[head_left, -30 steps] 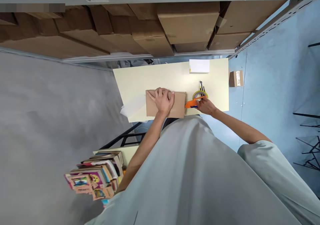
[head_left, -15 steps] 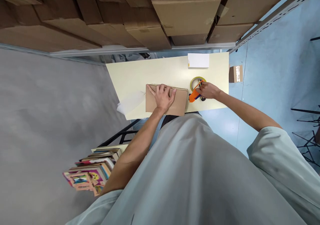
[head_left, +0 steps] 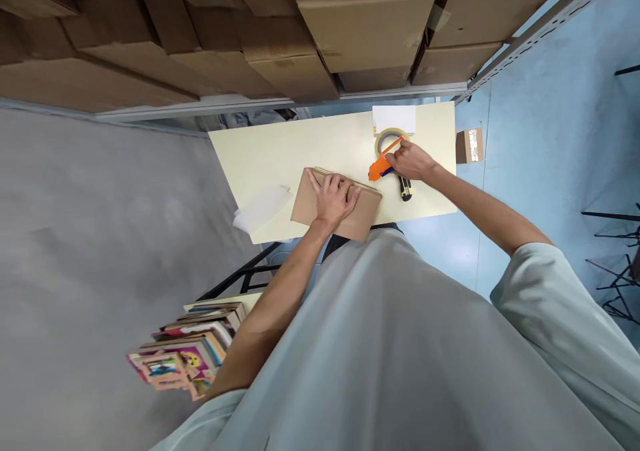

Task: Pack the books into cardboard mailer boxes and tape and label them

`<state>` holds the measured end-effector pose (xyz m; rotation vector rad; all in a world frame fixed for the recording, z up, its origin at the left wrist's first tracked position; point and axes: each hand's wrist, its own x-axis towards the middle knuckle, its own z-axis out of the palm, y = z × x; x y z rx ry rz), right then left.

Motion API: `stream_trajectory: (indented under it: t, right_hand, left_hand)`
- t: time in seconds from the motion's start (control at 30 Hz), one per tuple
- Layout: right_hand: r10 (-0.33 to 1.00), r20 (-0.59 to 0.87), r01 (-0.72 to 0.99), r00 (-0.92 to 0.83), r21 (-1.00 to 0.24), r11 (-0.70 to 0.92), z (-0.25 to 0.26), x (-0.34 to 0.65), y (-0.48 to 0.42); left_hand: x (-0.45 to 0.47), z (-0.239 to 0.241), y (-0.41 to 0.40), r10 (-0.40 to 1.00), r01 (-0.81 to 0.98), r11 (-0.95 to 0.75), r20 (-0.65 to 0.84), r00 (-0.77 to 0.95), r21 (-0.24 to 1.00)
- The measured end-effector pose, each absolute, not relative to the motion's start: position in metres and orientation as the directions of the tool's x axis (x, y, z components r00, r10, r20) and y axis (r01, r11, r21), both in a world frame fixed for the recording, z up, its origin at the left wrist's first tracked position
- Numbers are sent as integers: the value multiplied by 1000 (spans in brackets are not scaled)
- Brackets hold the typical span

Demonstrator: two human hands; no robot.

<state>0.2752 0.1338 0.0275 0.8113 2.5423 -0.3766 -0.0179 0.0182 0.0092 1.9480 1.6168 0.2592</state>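
Observation:
A flat brown cardboard box (head_left: 363, 212) lies on the pale yellow table (head_left: 300, 151), turned a little askew. My left hand (head_left: 334, 197) lies on top of it, fingers spread and pressing down. My right hand (head_left: 411, 160) is closed round an orange tape dispenser (head_left: 381, 164) with a roll of yellowish tape (head_left: 386, 137), held above the table to the right of the box. A yellow and black utility knife (head_left: 405, 187) lies on the table just under that hand.
A white pad (head_left: 395, 117) lies at the table's far edge. White sheets (head_left: 260, 209) hang over its left edge. Stacked cardboard boxes (head_left: 365, 24) fill a shelf beyond. A small box (head_left: 469, 145) sits on the blue floor. Books (head_left: 190, 351) are stacked lower left.
My right hand has carried the tape dispenser away from the box's right end, toward the far side of the table. The box has turned slightly under my left hand.

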Motion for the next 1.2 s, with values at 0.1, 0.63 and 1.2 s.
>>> stream_trajectory:
  t: [0.1,0.63,1.2]
  right_hand:
    - [466,-531,607,-707,-119,786,31,247,110]
    - [495,-580,701,-647,-197,686,35,225,13]
    - [481,-551,689,-682,-261,676,25,246,33]
  left_hand:
    - [-24,16,10,959,809,-46,-202,201,586]
    - [-62,-10,17,891,707,451,-223,-396,545]
    - [-15,2,31,948,829,317,-163,-273,460]
